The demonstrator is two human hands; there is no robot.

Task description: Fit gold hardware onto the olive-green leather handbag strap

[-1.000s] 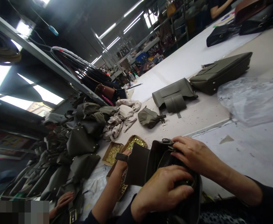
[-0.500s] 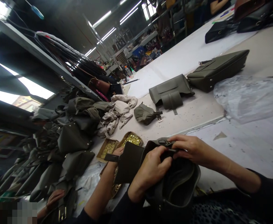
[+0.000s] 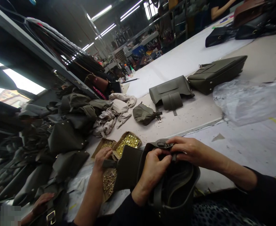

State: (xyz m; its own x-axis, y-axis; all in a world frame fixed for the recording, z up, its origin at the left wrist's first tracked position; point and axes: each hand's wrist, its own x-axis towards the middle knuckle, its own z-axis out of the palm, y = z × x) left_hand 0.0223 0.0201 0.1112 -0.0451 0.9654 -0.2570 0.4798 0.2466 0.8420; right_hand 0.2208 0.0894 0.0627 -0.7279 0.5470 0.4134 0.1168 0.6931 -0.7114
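Note:
A dark olive handbag lies tilted in front of me with its mouth open and its lining showing. My left hand pinches the bag's rim near the middle of the opening. Close beside it, my right hand grips the same edge by a small strap end and fitting; the fingers hide exactly what lies between them. The bag's flap sticks out to the left, with a short strap tab on its end.
A co-worker's hand is at cardboard boxes of gold-coloured hardware; the other hand rests on a buckled bag. Olive bags pile up at left. Further bag pieces and clear plastic lie on the table.
The co-worker's hand has moved left and up from behind the flap to the box of small hardware. My hands stay at the rim with slight finger movement. The view has shifted a little.

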